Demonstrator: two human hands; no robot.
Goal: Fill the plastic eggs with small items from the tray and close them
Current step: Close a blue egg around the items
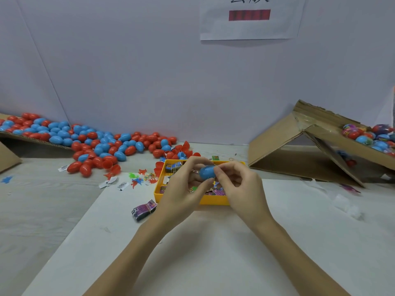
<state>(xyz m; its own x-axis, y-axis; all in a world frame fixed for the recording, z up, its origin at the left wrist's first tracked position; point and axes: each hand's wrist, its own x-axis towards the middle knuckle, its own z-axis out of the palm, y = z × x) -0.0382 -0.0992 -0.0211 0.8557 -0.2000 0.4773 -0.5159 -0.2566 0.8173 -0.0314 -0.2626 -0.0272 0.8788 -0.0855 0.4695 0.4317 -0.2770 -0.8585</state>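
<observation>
Over the yellow tray (pixel 211 202), both hands meet around a single blue egg (pixel 207 172). The left hand (pixel 183 189) curls its fingers over the egg's top and far side with the thumb coming up beneath, while the right hand (pixel 239 186) pinches the egg's right end between thumb and fingertips. Whether the egg's two halves are fully seated or only partly joined I cannot tell, since the fingers cover the seam.

The egg looks like a thin, hollow plastic shell: light, stiff and smooth, so I judge it liable to slip if squeezed at the rounded tips. It is best held one half in each hand, fingers wrapped round the broad part near the seam, and pressed straight together (a skewed push would likely pop the halves apart rather than snap them shut).

Inside the tray lie small printed packets (pixel 173 167) and bits of coloured toy. Left of the tray, a heap of red and blue eggs (pixel 102 144) spills from a cardboard flap, with loose plastic figures (pixel 139 178) just beside the tray's left wall. Well to the right of the tray, a tilted cardboard box (pixel 310 146) holds wrapped eggs (pixel 369 135).
</observation>
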